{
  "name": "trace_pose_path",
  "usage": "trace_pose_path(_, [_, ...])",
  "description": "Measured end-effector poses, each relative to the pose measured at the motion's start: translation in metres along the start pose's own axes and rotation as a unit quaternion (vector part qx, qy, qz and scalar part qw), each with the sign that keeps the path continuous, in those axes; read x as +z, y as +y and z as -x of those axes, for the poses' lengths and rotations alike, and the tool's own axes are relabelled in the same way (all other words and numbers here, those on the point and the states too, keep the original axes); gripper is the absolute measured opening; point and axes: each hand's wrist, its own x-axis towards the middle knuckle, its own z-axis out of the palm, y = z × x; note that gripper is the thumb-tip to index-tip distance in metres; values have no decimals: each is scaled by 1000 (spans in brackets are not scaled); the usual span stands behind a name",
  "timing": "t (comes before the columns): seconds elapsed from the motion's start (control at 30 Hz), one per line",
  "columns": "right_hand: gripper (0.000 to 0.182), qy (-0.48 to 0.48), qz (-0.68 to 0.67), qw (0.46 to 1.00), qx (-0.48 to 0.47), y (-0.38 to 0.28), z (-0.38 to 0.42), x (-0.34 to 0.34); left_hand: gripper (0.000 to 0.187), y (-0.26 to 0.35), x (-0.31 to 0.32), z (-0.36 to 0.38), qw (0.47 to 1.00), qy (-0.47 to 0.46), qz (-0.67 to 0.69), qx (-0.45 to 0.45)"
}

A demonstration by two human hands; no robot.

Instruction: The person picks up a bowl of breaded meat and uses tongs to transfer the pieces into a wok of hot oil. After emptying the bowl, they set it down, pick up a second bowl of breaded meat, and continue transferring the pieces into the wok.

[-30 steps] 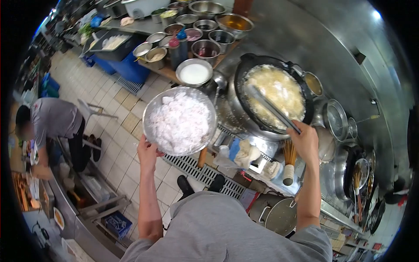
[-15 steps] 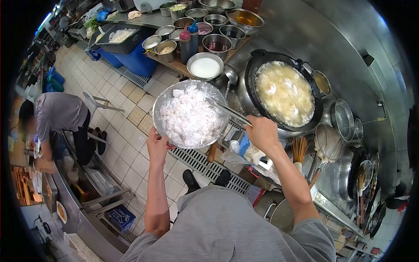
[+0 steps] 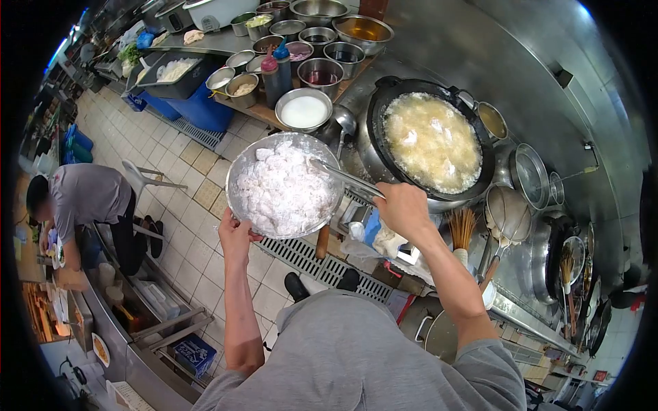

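My left hand (image 3: 236,236) grips the near left rim of a metal bowl (image 3: 334,214), its thumb over the edge. White-floured chunks (image 3: 284,181) fill the bowl. Closed around the handle of metal tongs (image 3: 353,179), my right hand (image 3: 404,211) is at the bowl's right side. The tips of the tongs reach into the floured pieces. Right of the bowl, bubbling oil (image 3: 428,154) fills a black wok (image 3: 373,130), with several pale pieces frying in it.
Metal bowls of ingredients, one with white liquid (image 3: 303,111), and two squeeze bottles (image 3: 271,81) stand at the back. A strainer (image 3: 508,212) and a bamboo brush (image 3: 462,231) are at right. Another person (image 3: 96,198) bends over a counter at left. A floor grate (image 3: 301,260) runs below.
The view has shifted slightly, so the wok and back bowls appear further left. My hands keep hold of the bowl and the tongs, whose tips stay among the floured chunks.
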Motion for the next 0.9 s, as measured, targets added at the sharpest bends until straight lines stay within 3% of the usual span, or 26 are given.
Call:
trace_pose_path(0.2, [28, 69, -115, 990, 31, 40, 23, -30, 57, 6, 7, 8, 1000, 18, -1, -13])
trace_pose_path(0.33, [30, 107, -155, 976, 111, 74, 18, -58, 57, 2, 5, 6, 1000, 20, -2, -7])
trace_pose_path(0.43, [23, 123, -105, 972, 172, 97, -6, -74, 58, -2, 5, 5, 1000, 24, 1, -8])
trace_pose_path(0.6, [26, 163, -54, 958, 230, 167, -73, -39, 59, -3, 4, 4, 999, 40, -14, -22])
trace_pose_path(0.77, [25, 232, -19, 947, 221, 152, -59, -54, 60, 3, 5, 7, 999, 27, -9, -18])
trace_pose_path(0.9, [25, 144, 21, 971, 192, 136, -58, -60, 60, 4, 5, 6, 1000, 19, -3, -20])
